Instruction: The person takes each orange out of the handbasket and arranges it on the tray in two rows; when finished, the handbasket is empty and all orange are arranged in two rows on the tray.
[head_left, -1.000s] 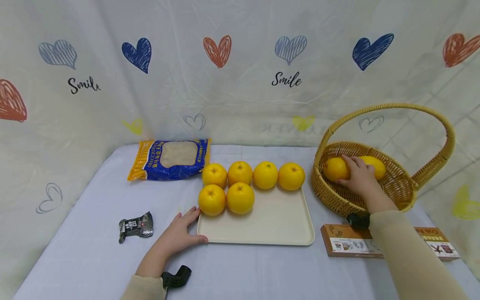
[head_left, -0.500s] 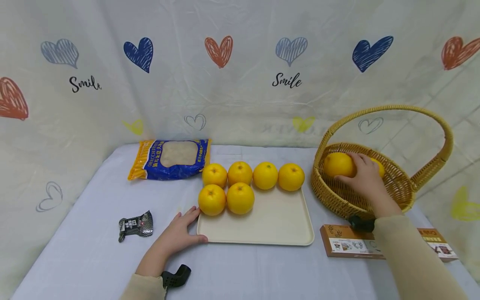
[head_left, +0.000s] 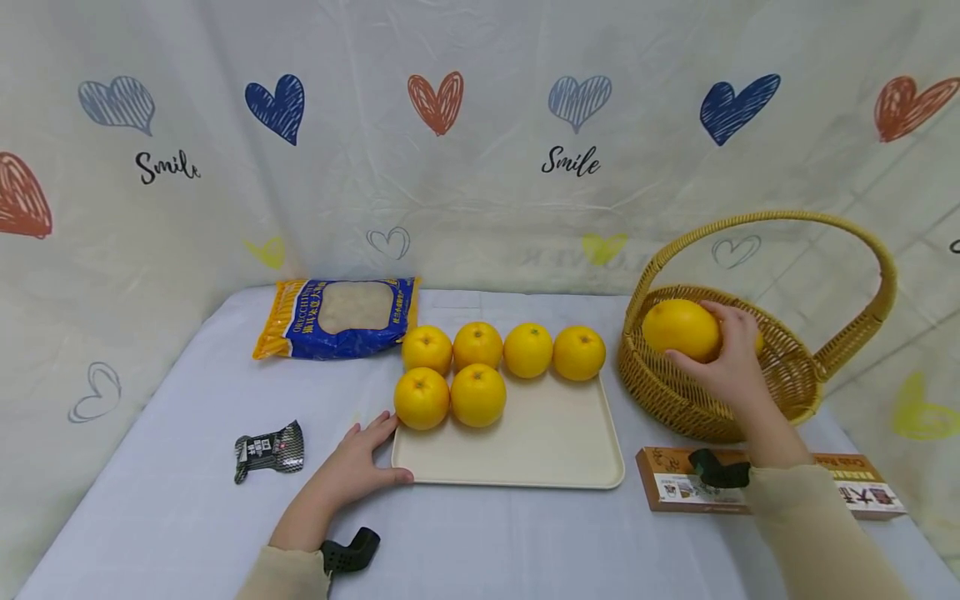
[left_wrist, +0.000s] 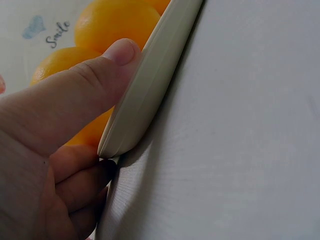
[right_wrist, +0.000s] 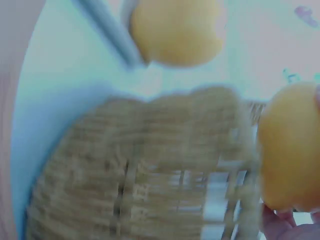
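My right hand (head_left: 731,358) grips an orange (head_left: 681,328) at its side, thumb in front and fingers behind, above the left part of a wicker basket (head_left: 660,408). In the right wrist view that orange (right_wrist: 292,145) shows beside the blurred basket wall. Behind the fingers, another yellow fruit in the basket is almost wholly hidden. My left hand (head_left: 358,467) holds the near left corner of a cream tray (head_left: 555,446). In the left wrist view the thumb lies against the rim (left_wrist: 145,95) and the fingers bend at the corner. Several oranges (head_left: 478,396) stand in two rows on the tray.
A blue and yellow pasta bag (head_left: 337,321) lies behind the tray's left side. A small black packet (head_left: 270,450) is left of my left hand. Under my right forearm is a long orange-brown box (head_left: 675,483). The basket's tall handle (head_left: 772,217) arches over it.
My right hand has lifted the orange a little from inside the basket, covering more of the other fruit. My left hand has stayed at the tray corner.
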